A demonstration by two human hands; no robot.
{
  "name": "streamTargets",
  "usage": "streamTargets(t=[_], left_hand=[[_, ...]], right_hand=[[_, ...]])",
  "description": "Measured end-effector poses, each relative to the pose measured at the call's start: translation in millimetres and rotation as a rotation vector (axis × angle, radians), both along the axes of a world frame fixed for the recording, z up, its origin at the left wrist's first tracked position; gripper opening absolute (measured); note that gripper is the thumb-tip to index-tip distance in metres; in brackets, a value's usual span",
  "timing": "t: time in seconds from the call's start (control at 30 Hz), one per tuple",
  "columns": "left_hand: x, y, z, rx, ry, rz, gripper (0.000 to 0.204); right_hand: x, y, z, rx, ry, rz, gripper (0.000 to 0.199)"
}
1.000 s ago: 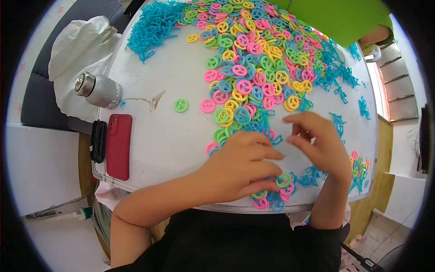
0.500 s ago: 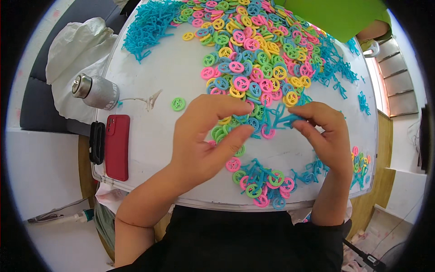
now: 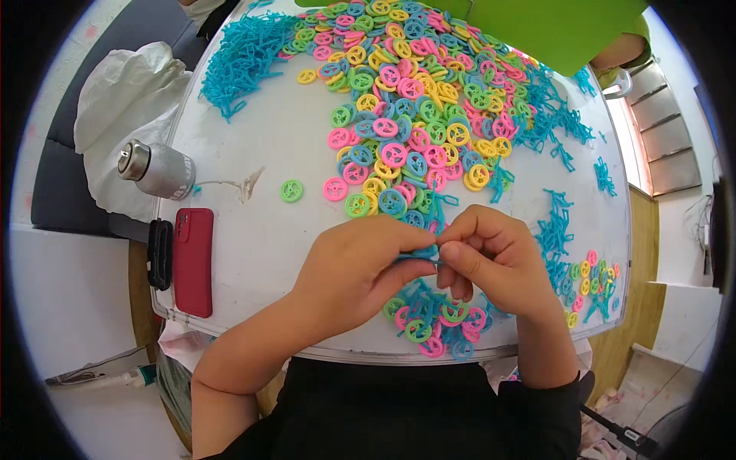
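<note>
My left hand and my right hand meet above the near part of a white table. Between their fingertips they pinch a small blue plastic piece. Just under the hands lies a small heap of finished rings and blue pieces in pink, green and blue. Farther out spreads a big pile of coloured plastic rings, yellow, pink, green and blue. A single green ring lies apart to the left.
Heaps of blue stick pieces lie at the far left and at the right. A metal can, a red phone, a black object and a white bag are at the left. A person in green is across the table.
Both hands have drawn together from resting on the near heap and lifted a little, now pinching a blue piece between them. The view has shifted slightly.
</note>
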State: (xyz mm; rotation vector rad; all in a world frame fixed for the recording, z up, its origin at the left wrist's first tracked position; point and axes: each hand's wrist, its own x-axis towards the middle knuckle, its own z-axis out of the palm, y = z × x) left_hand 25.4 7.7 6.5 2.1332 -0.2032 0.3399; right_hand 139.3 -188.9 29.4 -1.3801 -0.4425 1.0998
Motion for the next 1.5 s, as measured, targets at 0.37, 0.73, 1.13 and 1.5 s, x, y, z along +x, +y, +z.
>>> streamTargets(t=[0.37,0.73,1.13,1.5], left_hand=[[12,5,1,0.05,-0.21,0.034,0.047],[9,7,-4,-0.026,-0.157,0.141,0.028],[9,4,-7,-0.172,-0.07,0.225,0.021],[7,-1,-10,-0.314,-0.024,0.147,0.025]], right_hand=[[6,0,-17,0.164,-0.541,0.066,0.015],[52,-16,14,-0.269,-0.959,-0.402,0.024],[64,0,-37,-0.486,-1.617,-0.168,0.021],[0,8,-6,0.094,-0.213,-0.236,0.022]])
